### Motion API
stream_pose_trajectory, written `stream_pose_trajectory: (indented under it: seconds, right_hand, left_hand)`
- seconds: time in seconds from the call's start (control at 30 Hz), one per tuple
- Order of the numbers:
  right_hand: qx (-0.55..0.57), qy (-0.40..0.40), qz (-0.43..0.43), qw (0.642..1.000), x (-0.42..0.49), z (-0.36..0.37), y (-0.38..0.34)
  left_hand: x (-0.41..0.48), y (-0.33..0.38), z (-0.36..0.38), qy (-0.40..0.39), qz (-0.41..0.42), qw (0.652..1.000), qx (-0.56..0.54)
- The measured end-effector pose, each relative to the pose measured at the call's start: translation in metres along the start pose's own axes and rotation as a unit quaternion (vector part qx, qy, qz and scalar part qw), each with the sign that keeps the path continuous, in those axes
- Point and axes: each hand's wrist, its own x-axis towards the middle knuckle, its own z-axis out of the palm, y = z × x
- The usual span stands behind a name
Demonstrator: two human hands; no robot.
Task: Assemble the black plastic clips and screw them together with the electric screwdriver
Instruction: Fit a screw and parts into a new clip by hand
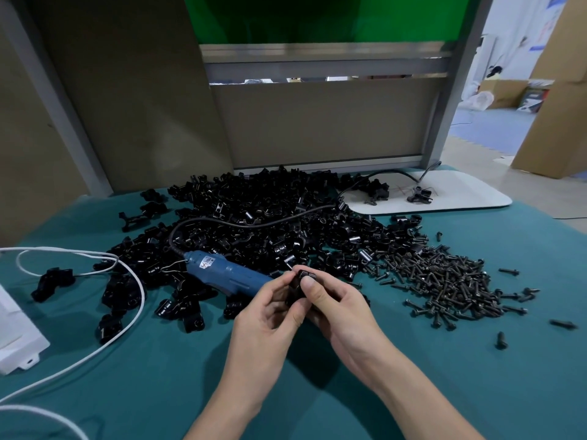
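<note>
Seen from my head camera, my hands met above the teal cloth (158,376). My left hand (270,312) and my right hand (340,309) both curled round one black clip (301,279), pinching it between thumbs and fingertips. It was held just in front of the blue electric screwdriver (222,273), which lay on the cloth with its tip hidden behind my left hand. The heap of loose clips (270,223) spread beyond it. The pile of screws (444,281) lay to the right, and a white cord (135,308) looped at the left.
</note>
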Motion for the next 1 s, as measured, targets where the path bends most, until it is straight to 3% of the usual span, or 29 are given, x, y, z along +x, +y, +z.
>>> stream_pose_trajectory:
  seconds: [0.17,0.33,0.53,0.6,0.77,0.9,1.0]
  right_hand:
    - [-0.008,0.01,-0.005,1.0,-0.002,0.0,-0.004]
    - [0.006,0.02,-0.013,1.0,-0.007,-0.006,-0.008]
    - [0.11,0.148,-0.051,0.982,-0.027,-0.077,-0.041]
    - [0.162,0.2,-0.079,0.963,-0.036,-0.105,-0.056]
    - [0.277,0.261,-0.151,0.912,-0.038,-0.129,-0.069]
    - [0.283,0.257,-0.16,0.91,-0.036,-0.133,-0.067]
    - [0.273,0.258,-0.159,0.913,-0.033,-0.135,-0.066]
  left_hand:
    - [-0.001,0.001,0.002,0.002,0.021,0.999,0.03]
    - [-0.003,0.001,0.004,-0.014,0.061,0.981,0.181]
    - [-0.002,0.011,0.011,-0.041,0.1,0.94,0.324]
    - [0.009,0.016,0.03,-0.088,0.149,0.905,0.388]
    - [0.058,0.013,0.102,-0.19,0.222,0.751,0.592]
    - [0.081,0.009,0.137,-0.24,0.214,0.642,0.697]
    - [0.084,0.006,0.151,-0.265,0.228,0.597,0.722]
